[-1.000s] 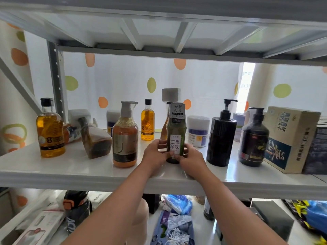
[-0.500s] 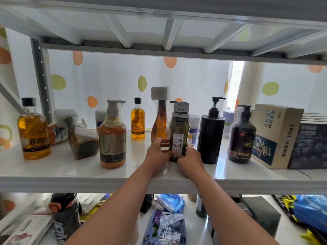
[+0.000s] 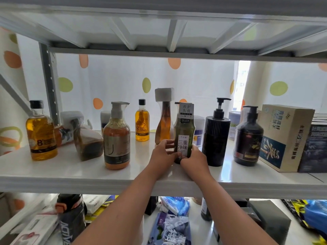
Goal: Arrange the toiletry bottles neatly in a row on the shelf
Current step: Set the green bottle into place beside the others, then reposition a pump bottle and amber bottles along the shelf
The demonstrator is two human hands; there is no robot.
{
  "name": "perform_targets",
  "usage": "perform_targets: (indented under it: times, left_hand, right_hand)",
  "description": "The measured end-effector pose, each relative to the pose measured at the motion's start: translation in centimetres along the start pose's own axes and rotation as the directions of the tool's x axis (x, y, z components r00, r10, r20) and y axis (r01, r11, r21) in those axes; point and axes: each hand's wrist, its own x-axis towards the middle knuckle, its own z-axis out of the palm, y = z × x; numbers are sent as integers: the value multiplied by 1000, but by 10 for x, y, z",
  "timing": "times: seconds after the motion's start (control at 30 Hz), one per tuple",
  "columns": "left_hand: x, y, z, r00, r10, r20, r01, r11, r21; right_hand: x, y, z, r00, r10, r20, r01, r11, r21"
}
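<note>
A dark green bottle [image 3: 184,129] with a white label stands upright near the front of the white shelf [image 3: 74,167]. My left hand [image 3: 161,152] and my right hand [image 3: 193,159] both grip its lower part. Right of it stand a tall black pump bottle [image 3: 215,138] and a rounder dark pump bottle [image 3: 247,138]. To the left stands an amber pump bottle [image 3: 116,140]. A brown wrapped bottle [image 3: 88,142] leans tilted. A large amber bottle [image 3: 41,133] stands at far left. Behind are a small amber bottle [image 3: 142,123] and a slim brown bottle [image 3: 163,124].
Cardboard boxes [image 3: 286,137] and dark boxes [image 3: 313,145] fill the shelf's right end. A white jar [image 3: 199,131] stands behind the green bottle. The upper shelf's underside [image 3: 159,32] hangs close overhead. The lower shelf holds bags, a black flask [image 3: 70,220] and packets.
Both hands have kept hold of the green bottle, which now stands a little closer to the tall black pump bottle. My head view has swung left and back.
</note>
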Motion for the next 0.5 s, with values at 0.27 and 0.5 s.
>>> perform_targets:
  times: [0.27, 0.5]
  left_hand:
    - [-15, 2, -20, 987, 161, 4, -155, 947, 283]
    - [-50, 3, -100, 935, 354, 8, -343, 899, 273]
  right_hand:
    - [-18, -18, 4, 989, 46, -144, -54, 997, -53]
    - [-50, -63, 63, 837, -30, -546, 23, 1000, -20]
